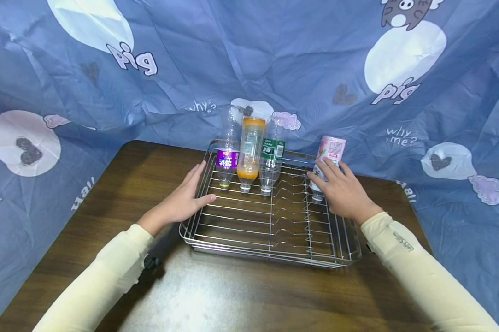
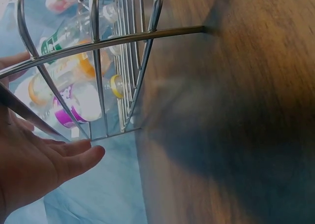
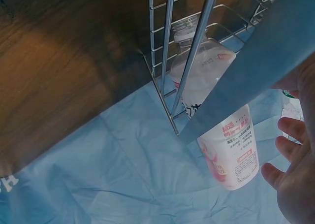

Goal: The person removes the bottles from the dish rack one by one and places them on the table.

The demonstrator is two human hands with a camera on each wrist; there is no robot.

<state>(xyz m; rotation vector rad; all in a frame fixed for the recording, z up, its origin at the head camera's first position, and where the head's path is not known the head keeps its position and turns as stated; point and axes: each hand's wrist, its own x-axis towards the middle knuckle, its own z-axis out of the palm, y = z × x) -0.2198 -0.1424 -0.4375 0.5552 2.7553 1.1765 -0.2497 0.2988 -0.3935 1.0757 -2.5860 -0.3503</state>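
A metal wire dish rack (image 1: 270,255) holds several plastic bottles, cap end down. My left hand (image 1: 179,200) is at the rack's left side, fingers extended along the outside and thumb reaching over the rim. Nearest to it is a clear bottle with a purple label (image 1: 226,159) and yellow cap. Beside that stand an orange-banded bottle (image 1: 248,173) and a green-labelled clear bottle (image 1: 272,150). On the right, a pink and white bottle (image 1: 333,147) leans in the rack. My right hand (image 1: 344,193) hovers over its side, fingers loosely bent; the right wrist view shows fingertips beside the bottle (image 3: 229,150).
The rack stands on a dark brown wooden table (image 1: 241,295). A blue cloth (image 1: 249,60) with pig prints hangs right behind the table's back edge. The rack's raised rim runs around all the bottles, and wire dividers line its right half.
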